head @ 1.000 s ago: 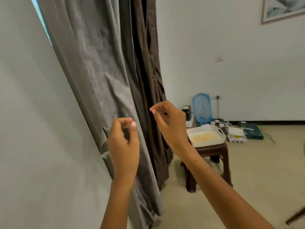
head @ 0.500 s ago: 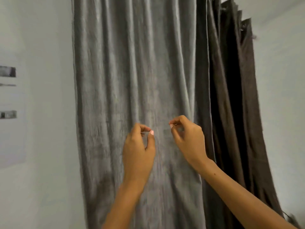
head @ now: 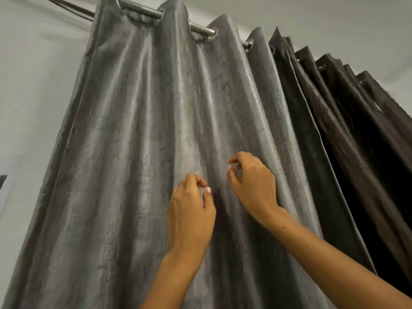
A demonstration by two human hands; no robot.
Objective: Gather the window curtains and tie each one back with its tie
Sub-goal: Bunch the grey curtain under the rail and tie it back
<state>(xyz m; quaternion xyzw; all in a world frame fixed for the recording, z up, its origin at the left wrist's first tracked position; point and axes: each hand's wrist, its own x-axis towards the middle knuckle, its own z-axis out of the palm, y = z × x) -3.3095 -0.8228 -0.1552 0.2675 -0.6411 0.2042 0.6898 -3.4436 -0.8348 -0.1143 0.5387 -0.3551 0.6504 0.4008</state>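
Observation:
A grey eyelet curtain [head: 133,152] hangs spread in broad folds from a metal rod [head: 140,10] and fills most of the view. To its right, a dark brown curtain [head: 356,141] is bunched in tight pleats. My left hand [head: 191,210] and my right hand [head: 252,186] are raised side by side just in front of the grey curtain's middle. Their fingers are curled, thumb close to forefinger, and I see nothing held in either. No tie is in view.
A pale wall [head: 33,85] lies to the left of the grey curtain. The ceiling [head: 334,18] shows above the rod at the upper right. A dark-edged object [head: 3,181] sits on the wall at the far left edge.
The view has swung from the lower curtains, stool and floor up to the rod. Both hands kept their curled pose and rose in front of the grey curtain.

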